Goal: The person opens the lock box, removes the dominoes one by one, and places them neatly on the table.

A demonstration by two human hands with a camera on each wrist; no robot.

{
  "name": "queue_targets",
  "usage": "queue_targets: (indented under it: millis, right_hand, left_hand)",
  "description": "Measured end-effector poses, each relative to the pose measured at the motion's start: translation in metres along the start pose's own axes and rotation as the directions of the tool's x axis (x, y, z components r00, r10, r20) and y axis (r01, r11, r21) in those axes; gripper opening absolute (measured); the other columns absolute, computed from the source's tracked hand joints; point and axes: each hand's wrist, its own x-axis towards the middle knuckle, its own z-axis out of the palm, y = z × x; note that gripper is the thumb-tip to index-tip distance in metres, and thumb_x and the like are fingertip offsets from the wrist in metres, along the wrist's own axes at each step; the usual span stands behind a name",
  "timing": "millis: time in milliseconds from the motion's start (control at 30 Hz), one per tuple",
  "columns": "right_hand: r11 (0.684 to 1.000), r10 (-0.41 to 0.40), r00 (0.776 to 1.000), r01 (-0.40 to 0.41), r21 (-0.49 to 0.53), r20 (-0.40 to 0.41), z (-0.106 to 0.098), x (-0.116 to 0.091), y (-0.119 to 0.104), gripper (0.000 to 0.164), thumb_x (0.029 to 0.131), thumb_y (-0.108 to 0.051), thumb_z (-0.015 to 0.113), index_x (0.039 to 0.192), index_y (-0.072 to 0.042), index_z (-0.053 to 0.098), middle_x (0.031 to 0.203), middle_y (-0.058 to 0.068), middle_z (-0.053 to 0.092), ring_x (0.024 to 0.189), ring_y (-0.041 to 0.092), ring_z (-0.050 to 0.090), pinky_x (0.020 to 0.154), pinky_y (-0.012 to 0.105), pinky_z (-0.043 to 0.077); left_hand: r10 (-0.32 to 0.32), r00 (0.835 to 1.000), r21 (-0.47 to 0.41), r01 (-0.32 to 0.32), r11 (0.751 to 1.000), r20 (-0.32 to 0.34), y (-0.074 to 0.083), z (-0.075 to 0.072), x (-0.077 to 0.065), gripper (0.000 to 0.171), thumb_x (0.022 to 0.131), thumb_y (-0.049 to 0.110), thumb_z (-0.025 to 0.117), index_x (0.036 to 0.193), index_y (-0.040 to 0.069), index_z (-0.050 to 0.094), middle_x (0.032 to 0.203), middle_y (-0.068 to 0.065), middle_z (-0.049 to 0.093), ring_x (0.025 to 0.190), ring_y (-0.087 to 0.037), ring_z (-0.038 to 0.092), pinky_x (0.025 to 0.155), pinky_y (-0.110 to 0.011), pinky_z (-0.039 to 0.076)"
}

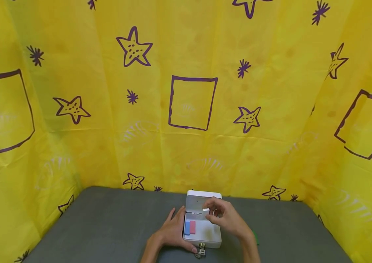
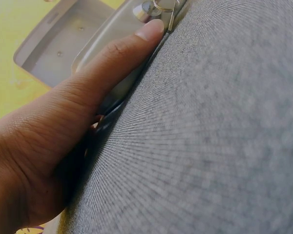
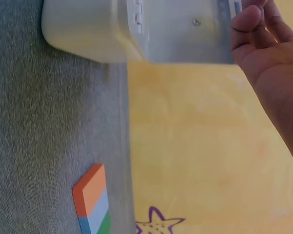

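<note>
An open metal cash box (image 1: 202,243) stands on the table with its lid (image 1: 192,202) raised. In its left part a blue block (image 1: 187,228) and a pink block (image 1: 193,227) lie side by side. My right hand (image 1: 227,217) is above the box, pinching a small white block (image 1: 206,210) between thumb and fingers. My left hand (image 1: 173,232) rests against the box's left side, fingers straight and the thumb stretched along the front. Near that thumb, keys on a ring (image 2: 167,7) hang from the lock (image 2: 145,10).
An orange, blue and green block-like piece (image 3: 94,190) lies on the grey table (image 1: 123,219) right of the box; my right forearm hides most of it in the head view. Yellow patterned cloth (image 1: 189,153) encloses the table's back and sides.
</note>
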Motion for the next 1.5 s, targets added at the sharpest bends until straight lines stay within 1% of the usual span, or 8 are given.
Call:
queue_targets:
  millis: [233,467,700,933,1033,1233,1400,1500]
  right_hand:
    - [0.996,0.079,0.995,-0.08,-0.023,-0.056,-0.01,-0.007,-0.001,0.026,0.097,-0.006,0.072,0.121,-0.007,0.062,0.089,0.014,0.065,0.079,0.004,0.058,0.066,0.023,0.053]
    - [0.982,0.185,0.972,-0.186,0.005,-0.147,-0.025,-0.02,-0.002,0.029,0.097,-0.009,0.073,0.119,0.0,0.057,0.101,0.018,0.066,0.08,0.008,0.058,0.07,0.023,0.054]
    - [0.941,0.335,0.888,-0.335,0.056,-0.316,-0.04,-0.035,-0.003,0.031,0.094,-0.005,0.075,0.117,0.001,0.056,0.096,0.009,0.064,0.083,0.009,0.06,0.07,0.022,0.054]
    - [0.901,0.381,0.817,-0.433,-0.026,-0.433,-0.051,-0.047,0.002,0.025,0.098,-0.004,0.07,0.122,0.001,0.066,0.097,0.01,0.067,0.08,0.006,0.058,0.07,0.021,0.052]
    - [0.848,0.419,0.776,-0.52,-0.103,-0.471,-0.056,-0.051,0.005,0.024,0.098,-0.004,0.069,0.122,0.001,0.067,0.092,0.01,0.068,0.075,0.007,0.056,0.066,0.022,0.049]
    - [0.692,0.482,0.7,-0.673,-0.262,-0.527,-0.065,-0.063,0.018,0.02,0.094,-0.004,0.069,0.112,0.004,0.066,0.086,0.01,0.072,0.074,0.016,0.061,0.062,0.028,0.049]
    - [0.579,0.59,0.636,-0.763,-0.288,-0.498,-0.077,-0.081,0.027,0.018,0.092,-0.004,0.07,0.106,0.005,0.065,0.087,0.013,0.07,0.076,0.023,0.063,0.063,0.038,0.051]
    - [0.535,0.64,0.61,-0.79,-0.3,-0.467,-0.082,-0.091,0.03,0.015,0.09,-0.002,0.071,0.102,0.006,0.066,0.085,0.015,0.068,0.076,0.026,0.063,0.065,0.041,0.052]
  left_hand:
    - [0.0,1.0,-0.004,0.0,1.0,0.008,-0.001,0.0,0.002,0.138,0.063,0.062,0.092,0.161,-0.004,0.021,0.168,-0.024,0.032,0.16,-0.041,0.026,0.132,-0.064,0.01]
    - [0.014,1.0,-0.033,-0.014,0.999,-0.005,-0.006,0.003,0.003,0.14,0.062,0.066,0.091,0.161,-0.003,0.021,0.168,-0.024,0.031,0.16,-0.042,0.024,0.132,-0.064,0.008]
    - [-0.028,0.999,-0.047,0.03,0.998,0.032,-0.005,0.002,0.003,0.141,0.063,0.065,0.091,0.163,0.0,0.018,0.171,-0.02,0.027,0.162,-0.038,0.021,0.133,-0.063,0.005]
    - [-0.031,0.999,-0.009,0.032,0.999,0.029,-0.001,-0.001,0.002,0.139,0.063,0.061,0.092,0.162,-0.003,0.019,0.17,-0.022,0.029,0.162,-0.038,0.023,0.133,-0.063,0.008]
    - [-0.034,0.999,-0.012,0.034,0.999,0.029,-0.001,-0.002,0.001,0.138,0.063,0.061,0.092,0.162,-0.003,0.02,0.17,-0.022,0.029,0.162,-0.038,0.023,0.133,-0.063,0.008]
    - [-0.041,0.999,-0.016,0.042,0.999,0.035,-0.002,0.0,0.002,0.138,0.063,0.061,0.092,0.162,-0.002,0.02,0.171,-0.021,0.028,0.162,-0.038,0.023,0.133,-0.063,0.007]
    - [-0.049,0.998,-0.013,0.05,0.999,0.041,-0.004,0.001,0.003,0.139,0.063,0.062,0.092,0.163,-0.001,0.019,0.171,-0.02,0.027,0.162,-0.037,0.022,0.133,-0.063,0.006]
    - [-0.051,0.998,-0.014,0.052,0.999,0.04,-0.005,0.001,0.004,0.139,0.064,0.062,0.092,0.163,-0.001,0.018,0.171,-0.02,0.027,0.162,-0.037,0.022,0.133,-0.063,0.006]
